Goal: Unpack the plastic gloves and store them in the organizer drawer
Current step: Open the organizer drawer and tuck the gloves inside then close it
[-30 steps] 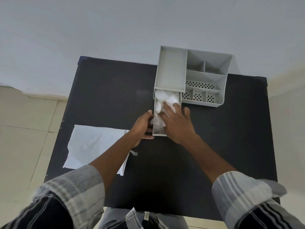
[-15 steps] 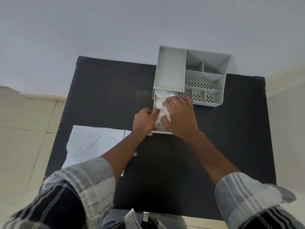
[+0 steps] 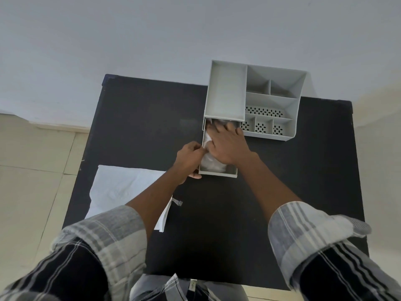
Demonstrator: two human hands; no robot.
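**Hands in the drawer, gloves going under**

A black table (image 3: 134,118) stands against a pale wall, taking up most of what I can see from here. At its far edge sits a grey organizer (image 3: 256,101), with one long open tray on its left side and a cluster of smaller compartments on its right, some with perforated floors. Nearer the person, on the table's left, lies a flat white plastic bag (image 3: 121,187), partly covered by the left forearm, and just beside its right edge is a small clear scrap (image 3: 178,202).

The organizer's drawer (image 3: 217,173) is pulled out toward the person from under the long tray. Inside it is a crumpled mass of thin, translucent plastic gloves (image 3: 209,161), filling it from the front wall back under the tray.

The right hand (image 3: 227,144) lies flat, palm down, on the gloves, fingers spread and reaching into the back of the drawer; it grasps nothing. The left hand (image 3: 189,158) is at the drawer's left wall, fingers curled over the rim and thumb near the front corner, closed on the drawer itself.

Both sleeves are plaid, rolled up the forearms.
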